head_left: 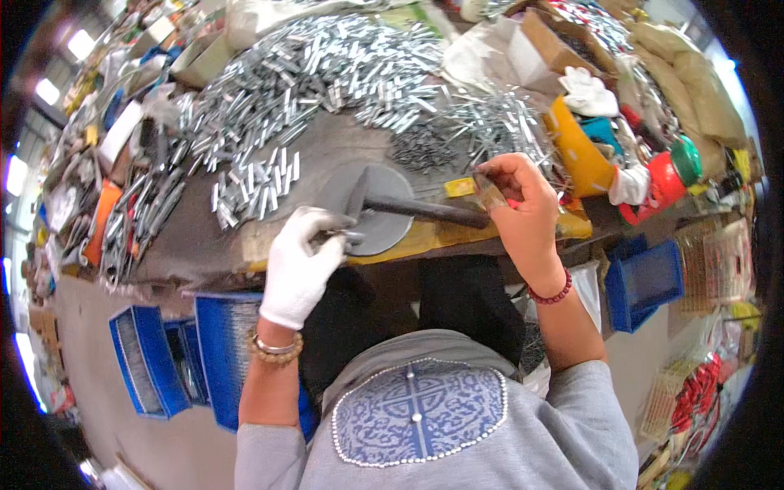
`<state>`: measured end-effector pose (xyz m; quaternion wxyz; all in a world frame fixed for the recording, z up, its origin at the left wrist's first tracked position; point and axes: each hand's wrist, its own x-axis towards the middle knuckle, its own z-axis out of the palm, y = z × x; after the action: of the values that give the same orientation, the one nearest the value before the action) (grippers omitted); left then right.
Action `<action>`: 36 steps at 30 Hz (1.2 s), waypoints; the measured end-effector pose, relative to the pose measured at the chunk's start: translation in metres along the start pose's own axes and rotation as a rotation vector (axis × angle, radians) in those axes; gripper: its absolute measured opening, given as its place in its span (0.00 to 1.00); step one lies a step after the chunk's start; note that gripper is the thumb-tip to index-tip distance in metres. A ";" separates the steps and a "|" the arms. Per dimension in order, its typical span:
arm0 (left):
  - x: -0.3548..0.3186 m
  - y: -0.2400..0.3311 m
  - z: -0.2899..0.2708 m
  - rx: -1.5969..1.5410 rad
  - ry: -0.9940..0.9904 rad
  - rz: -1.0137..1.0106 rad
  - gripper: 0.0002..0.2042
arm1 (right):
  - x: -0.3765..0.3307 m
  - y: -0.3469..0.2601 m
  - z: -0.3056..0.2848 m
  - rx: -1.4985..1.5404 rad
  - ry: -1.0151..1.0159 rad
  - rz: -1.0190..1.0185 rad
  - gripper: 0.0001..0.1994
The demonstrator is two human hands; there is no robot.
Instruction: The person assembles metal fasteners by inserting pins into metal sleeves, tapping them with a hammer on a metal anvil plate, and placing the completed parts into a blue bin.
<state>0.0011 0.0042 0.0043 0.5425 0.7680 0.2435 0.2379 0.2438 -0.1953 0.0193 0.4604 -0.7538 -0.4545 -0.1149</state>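
Landmark is the round grey metal anvil disc (pixel 376 214) at the near edge of the brown workbench (pixel 204 237); going left to right from there. Left of the disc: scattered short silver metal strips (pixel 253 184), thicker toward the big silver heap (pixel 327 65) behind the disc. Left hand in white cotton glove (pixel 300 265) sits at the disc's near-left rim, fingers pinched shut on a small silver metal piece (pixel 343 237) that lies flat on the disc, touching it. Gloved fingertips are just beside the strike zone. Dark-headed hammer with dark handle (pixel 416 208) lies across the disc, head (pixel 358 192) over its centre-left, handle running right past the rim. Bare right hand (pixel 514 200) is right of the disc, closed round the handle's far end; it looks like thumb and forefinger are also nipping a small flat bit, but I can't tell what it is. My read: this is seating or flattening the piece with the hammer. To do it well, keep the piece flat and fully on the disc, pinch it by the end furthest from the head, use short square taps, and hold the handle end firm so the head lands flat. Further right of the disc: yellow plastic bin (pixel 576 151), red container with green lid (pixel 674 175). Below the disc: blue plastic trays (pixel 220 351).
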 end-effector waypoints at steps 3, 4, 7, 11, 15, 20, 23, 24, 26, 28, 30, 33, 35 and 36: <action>-0.003 0.005 -0.002 0.276 -0.006 0.178 0.08 | -0.011 -0.030 0.026 0.868 -0.210 0.430 0.14; -0.003 0.008 -0.001 0.349 0.019 0.255 0.08 | -0.015 -0.034 0.033 0.881 -0.224 0.432 0.14; -0.009 0.012 0.002 0.401 0.032 0.137 0.10 | -0.024 -0.039 0.047 0.664 -0.446 0.388 0.14; -0.011 0.008 0.003 0.511 0.041 0.166 0.09 | -0.012 -0.046 0.035 0.219 -0.472 -0.027 0.13; -0.004 0.006 0.000 0.648 0.040 0.293 0.09 | -0.012 -0.046 0.033 0.003 -0.467 -0.164 0.12; 0.000 0.006 -0.001 0.566 0.020 0.265 0.07 | -0.008 -0.048 0.042 -0.162 -0.452 -0.319 0.09; -0.001 0.004 -0.004 0.547 0.002 0.263 0.07 | -0.006 -0.045 0.045 -0.146 -0.423 -0.406 0.08; -0.001 0.003 -0.004 0.547 0.001 0.261 0.07 | -0.006 -0.044 0.046 -0.145 -0.424 -0.405 0.08; -0.001 0.000 -0.004 0.504 0.020 0.277 0.08 | -0.007 -0.043 0.049 -0.098 -0.410 -0.403 0.08; -0.002 -0.002 -0.004 0.494 0.022 0.272 0.08 | -0.007 -0.043 0.050 -0.091 -0.411 -0.399 0.08; -0.002 -0.004 -0.004 0.482 0.024 0.268 0.07 | -0.008 -0.042 0.052 -0.085 -0.412 -0.394 0.08; -0.004 -0.006 -0.005 0.441 0.023 0.235 0.08 | -0.007 -0.040 0.054 -0.061 -0.408 -0.401 0.09; -0.004 -0.007 -0.005 0.429 0.019 0.225 0.08 | -0.005 -0.040 0.055 -0.044 -0.408 -0.410 0.09; -0.004 -0.007 -0.005 0.428 0.017 0.227 0.08 | -0.006 -0.040 0.057 -0.046 -0.406 -0.409 0.09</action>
<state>-0.0061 0.0070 -0.0014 0.3349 0.8860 0.2049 0.2469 0.1950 -0.1463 0.0079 0.3102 -0.6644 -0.6771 -0.0626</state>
